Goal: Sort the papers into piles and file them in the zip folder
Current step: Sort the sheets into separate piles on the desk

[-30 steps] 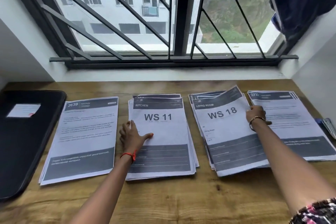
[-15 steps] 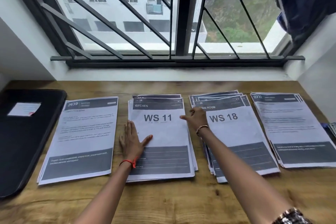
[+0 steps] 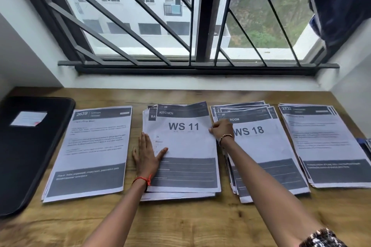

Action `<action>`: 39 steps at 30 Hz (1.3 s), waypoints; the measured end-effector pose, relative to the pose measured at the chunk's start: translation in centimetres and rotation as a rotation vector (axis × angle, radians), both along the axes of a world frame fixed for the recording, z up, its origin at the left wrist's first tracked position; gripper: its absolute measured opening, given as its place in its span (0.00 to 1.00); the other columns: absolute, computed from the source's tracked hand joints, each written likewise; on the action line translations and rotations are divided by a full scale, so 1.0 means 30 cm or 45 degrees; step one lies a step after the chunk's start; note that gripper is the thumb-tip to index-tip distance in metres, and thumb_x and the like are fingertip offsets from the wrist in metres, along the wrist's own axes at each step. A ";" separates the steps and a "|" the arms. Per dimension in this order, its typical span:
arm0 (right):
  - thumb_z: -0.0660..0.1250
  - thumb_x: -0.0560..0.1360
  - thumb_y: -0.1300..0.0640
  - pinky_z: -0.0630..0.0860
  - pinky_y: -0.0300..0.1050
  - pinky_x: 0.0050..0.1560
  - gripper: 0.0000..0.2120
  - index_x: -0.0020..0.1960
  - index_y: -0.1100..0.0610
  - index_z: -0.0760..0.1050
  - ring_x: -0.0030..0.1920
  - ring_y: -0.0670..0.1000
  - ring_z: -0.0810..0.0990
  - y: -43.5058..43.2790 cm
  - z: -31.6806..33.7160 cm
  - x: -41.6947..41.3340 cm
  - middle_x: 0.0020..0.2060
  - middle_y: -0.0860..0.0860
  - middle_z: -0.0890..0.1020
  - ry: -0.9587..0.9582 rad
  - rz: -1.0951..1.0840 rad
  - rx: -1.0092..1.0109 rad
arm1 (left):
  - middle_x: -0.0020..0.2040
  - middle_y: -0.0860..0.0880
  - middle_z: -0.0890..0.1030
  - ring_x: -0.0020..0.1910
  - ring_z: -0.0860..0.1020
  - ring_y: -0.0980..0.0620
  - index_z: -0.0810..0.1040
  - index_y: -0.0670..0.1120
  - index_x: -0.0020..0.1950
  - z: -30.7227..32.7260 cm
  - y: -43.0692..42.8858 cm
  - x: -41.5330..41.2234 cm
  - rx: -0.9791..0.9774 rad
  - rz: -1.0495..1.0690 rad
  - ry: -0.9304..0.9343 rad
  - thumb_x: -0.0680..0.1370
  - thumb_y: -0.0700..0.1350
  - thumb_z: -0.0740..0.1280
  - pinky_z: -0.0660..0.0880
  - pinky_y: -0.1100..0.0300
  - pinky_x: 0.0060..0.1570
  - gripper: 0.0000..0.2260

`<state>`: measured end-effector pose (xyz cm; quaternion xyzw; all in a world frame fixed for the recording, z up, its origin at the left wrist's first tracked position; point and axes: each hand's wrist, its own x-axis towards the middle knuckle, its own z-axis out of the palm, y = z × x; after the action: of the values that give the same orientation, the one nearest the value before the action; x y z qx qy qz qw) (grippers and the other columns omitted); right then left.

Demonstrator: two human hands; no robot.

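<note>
A broad band of bare wooden table (image 3: 180,224) is left on the near side of the WS 11 pile (image 3: 186,170), crossed only by the two forearms. Beyond the pile only a narrow strip of wood is seen before the sill wall. A slim gap of wood is kept to the left of the pile. To its right the WS 18 pile (image 3: 263,148) lies just beside it, with fanned, uneven edges.

The left hand (image 3: 147,156) is laid flat with fingers spread, pressed on the left edge of the WS 11 pile and partly on the wood beside it. The right hand (image 3: 221,128) is curled, and the right edge of the pile's top sheet (image 3: 182,116) is pinched by it. That sheet is skewed against the sheets beneath.

Left of the WS 11 pile, past the gap, the 2639 pile (image 3: 90,146) is set, and further left the closed black zip folder (image 3: 26,156) lies flat. Right of the WS 18 pile the 2732 pile (image 3: 323,146) is placed. Above and beyond the WS 11 pile a window grille (image 3: 140,26) is fixed, with a blue cloth (image 3: 341,0) hung to the far right.
</note>
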<state>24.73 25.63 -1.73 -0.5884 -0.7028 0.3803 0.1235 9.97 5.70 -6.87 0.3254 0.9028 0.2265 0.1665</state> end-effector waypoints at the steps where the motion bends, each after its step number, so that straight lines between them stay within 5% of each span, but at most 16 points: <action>1: 0.70 0.70 0.67 0.76 0.46 0.49 0.07 0.47 0.68 0.81 0.49 0.57 0.81 0.012 0.011 0.015 0.47 0.62 0.83 0.062 -0.015 -0.004 | 0.78 0.49 0.43 0.76 0.44 0.53 0.44 0.44 0.77 0.002 0.002 0.003 -0.002 0.010 0.005 0.78 0.59 0.58 0.42 0.46 0.71 0.36; 6: 0.64 0.73 0.71 0.65 0.38 0.35 0.06 0.41 0.70 0.79 0.43 0.49 0.71 0.129 0.070 0.146 0.41 0.59 0.78 0.199 -0.203 -0.002 | 0.78 0.48 0.45 0.76 0.45 0.52 0.44 0.44 0.77 0.003 0.007 0.009 0.002 0.019 0.036 0.81 0.54 0.54 0.42 0.47 0.71 0.30; 10: 0.60 0.75 0.69 0.64 0.42 0.42 0.08 0.48 0.70 0.78 0.46 0.55 0.76 0.260 0.066 0.310 0.43 0.60 0.78 0.049 -0.346 0.034 | 0.78 0.49 0.45 0.76 0.45 0.52 0.44 0.44 0.77 -0.009 0.008 0.005 -0.024 0.023 0.045 0.80 0.55 0.55 0.43 0.47 0.71 0.32; 13: 0.59 0.77 0.64 0.71 0.50 0.53 0.13 0.57 0.68 0.75 0.57 0.64 0.76 0.307 0.053 0.416 0.57 0.65 0.77 -0.124 -0.465 0.044 | 0.78 0.49 0.46 0.76 0.46 0.52 0.45 0.44 0.77 -0.011 0.009 0.005 -0.030 0.028 0.059 0.80 0.56 0.56 0.44 0.47 0.71 0.32; 15: 0.57 0.78 0.64 0.64 0.59 0.66 0.15 0.61 0.68 0.72 0.62 0.66 0.72 0.307 0.048 0.454 0.61 0.66 0.74 -0.292 -0.558 0.034 | 0.78 0.49 0.46 0.76 0.47 0.52 0.46 0.44 0.77 -0.010 0.010 0.003 -0.020 0.032 0.060 0.80 0.56 0.57 0.44 0.47 0.71 0.32; 17: 0.57 0.77 0.65 0.56 0.62 0.68 0.15 0.62 0.67 0.71 0.65 0.66 0.68 0.290 0.041 0.462 0.62 0.66 0.72 -0.465 -0.633 0.076 | 0.78 0.49 0.47 0.76 0.47 0.52 0.46 0.45 0.77 -0.012 0.010 0.004 -0.014 0.039 0.057 0.79 0.56 0.57 0.44 0.47 0.71 0.33; 20: 0.60 0.75 0.65 0.56 0.60 0.67 0.15 0.62 0.67 0.70 0.66 0.64 0.62 0.243 0.029 0.414 0.64 0.65 0.67 -0.569 -0.569 0.318 | 0.78 0.50 0.47 0.76 0.47 0.52 0.47 0.45 0.77 -0.015 0.007 0.008 0.000 0.056 0.077 0.79 0.56 0.58 0.44 0.48 0.71 0.33; 24: 0.63 0.76 0.63 0.64 0.52 0.63 0.15 0.60 0.67 0.72 0.66 0.62 0.66 0.152 0.011 0.255 0.63 0.65 0.70 -0.257 -0.133 0.461 | 0.78 0.49 0.48 0.76 0.48 0.52 0.48 0.45 0.77 -0.019 0.006 0.007 0.028 0.052 0.086 0.79 0.56 0.58 0.44 0.48 0.71 0.32; 27: 0.68 0.73 0.61 0.71 0.44 0.49 0.11 0.52 0.68 0.77 0.51 0.59 0.77 0.035 0.010 0.106 0.48 0.64 0.80 0.023 0.135 0.340 | 0.78 0.50 0.51 0.76 0.50 0.52 0.51 0.44 0.77 -0.018 0.008 0.005 0.111 0.067 0.023 0.79 0.53 0.60 0.43 0.49 0.72 0.31; 29: 0.71 0.70 0.60 0.69 0.42 0.42 0.11 0.44 0.70 0.77 0.42 0.55 0.76 -0.032 0.001 0.025 0.42 0.61 0.81 0.120 0.106 0.248 | 0.77 0.50 0.53 0.76 0.52 0.52 0.54 0.44 0.76 -0.014 0.007 -0.010 0.202 0.086 -0.052 0.80 0.50 0.60 0.44 0.49 0.72 0.28; 35: 0.78 0.64 0.61 0.63 0.39 0.37 0.16 0.42 0.60 0.70 0.39 0.52 0.72 -0.100 -0.035 -0.077 0.39 0.56 0.73 -0.008 -0.036 0.036 | 0.76 0.46 0.56 0.75 0.55 0.50 0.57 0.41 0.75 -0.018 -0.013 -0.050 0.361 0.022 -0.162 0.80 0.42 0.61 0.50 0.49 0.74 0.25; 39: 0.73 0.67 0.66 0.74 0.46 0.47 0.14 0.51 0.69 0.78 0.52 0.61 0.79 -0.072 -0.027 -0.070 0.50 0.64 0.80 -0.050 -0.108 0.094 | 0.76 0.47 0.55 0.76 0.54 0.50 0.55 0.42 0.75 -0.031 -0.012 -0.057 0.307 0.002 -0.129 0.81 0.41 0.59 0.50 0.49 0.73 0.24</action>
<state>22.62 23.48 -2.55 -0.6200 -0.6931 0.3370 0.1475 8.26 5.32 -7.81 0.3305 0.8597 0.3497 0.1713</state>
